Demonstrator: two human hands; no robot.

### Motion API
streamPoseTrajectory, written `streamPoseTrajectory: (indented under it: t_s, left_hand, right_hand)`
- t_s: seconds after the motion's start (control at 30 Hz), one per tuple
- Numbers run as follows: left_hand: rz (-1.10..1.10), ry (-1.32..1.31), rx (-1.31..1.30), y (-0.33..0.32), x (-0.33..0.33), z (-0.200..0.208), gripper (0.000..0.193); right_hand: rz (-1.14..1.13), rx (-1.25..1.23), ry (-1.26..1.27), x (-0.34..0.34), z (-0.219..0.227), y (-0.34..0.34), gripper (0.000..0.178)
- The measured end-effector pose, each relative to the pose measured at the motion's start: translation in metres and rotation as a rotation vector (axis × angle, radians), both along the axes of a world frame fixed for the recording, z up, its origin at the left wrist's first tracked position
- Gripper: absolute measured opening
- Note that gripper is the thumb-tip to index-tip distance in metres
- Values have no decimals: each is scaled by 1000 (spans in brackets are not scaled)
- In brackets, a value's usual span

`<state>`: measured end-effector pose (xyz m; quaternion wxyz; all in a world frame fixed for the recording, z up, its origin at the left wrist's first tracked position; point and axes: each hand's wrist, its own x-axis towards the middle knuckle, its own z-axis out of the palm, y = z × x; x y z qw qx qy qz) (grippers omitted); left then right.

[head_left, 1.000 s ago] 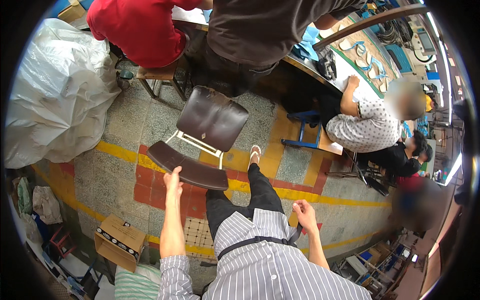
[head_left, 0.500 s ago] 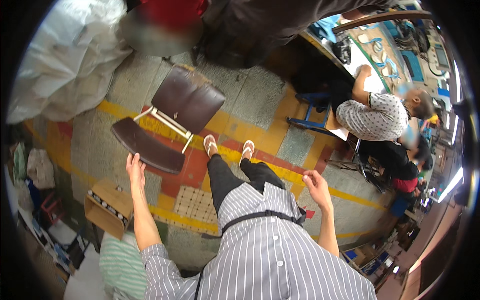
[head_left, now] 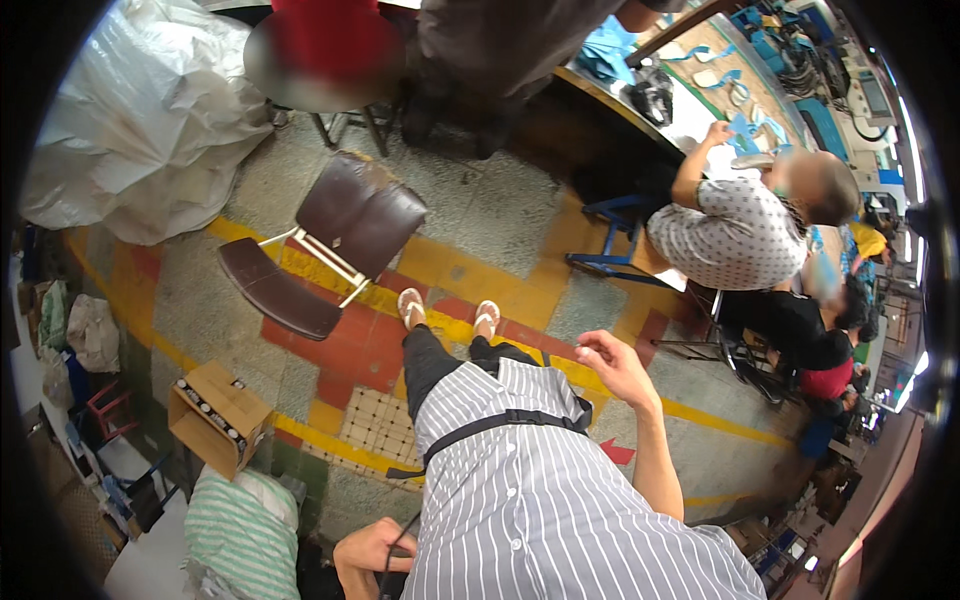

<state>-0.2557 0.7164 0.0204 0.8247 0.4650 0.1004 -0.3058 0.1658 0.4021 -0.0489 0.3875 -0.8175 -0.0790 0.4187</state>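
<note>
I stand on a tiled floor in a striped shirt with a black strap across it, sandals on both feet. My right hand [head_left: 612,364] is raised in front of my waist, fingers loosely apart and holding nothing. Low at my left side, my left hand [head_left: 368,556] is curled around a thin black cord [head_left: 402,530] that runs down from my shirt. A brown folding chair [head_left: 340,235] with a white frame stands about a step ahead to my left, touched by neither hand.
A cardboard box [head_left: 215,415] and a green-striped sack [head_left: 240,530] lie at my lower left. A big white plastic bundle [head_left: 150,120] fills the upper left. People sit at a long workbench [head_left: 700,90] to the right, near a blue stool [head_left: 620,215].
My left hand has pulled back from near the chair down to my left side and closed on the cord. My right hand stays raised in front.
</note>
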Motion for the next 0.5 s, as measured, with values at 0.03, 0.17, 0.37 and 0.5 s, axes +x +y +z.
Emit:
streamPoseTrajectory:
  t_s: [0.03, 0.17, 0.37, 0.5]
  left_hand:
    - [290, -55, -42, -19, 3, 4, 23]
    - [1103, -167, -505, -98, 35, 11, 60]
    - [1466, -600, 293, -136, 171, 16, 96]
    - [1768, -1086, 163, -52, 232, 58, 69]
  right_hand:
    - [21, -9, 7, 1, 3, -6, 30]
    - [122, -75, 26, 20, 11, -24, 33]
    - [250, -141, 58, 51, 14, -36, 35]
    - [362, -113, 116, 73, 3, -28, 33]
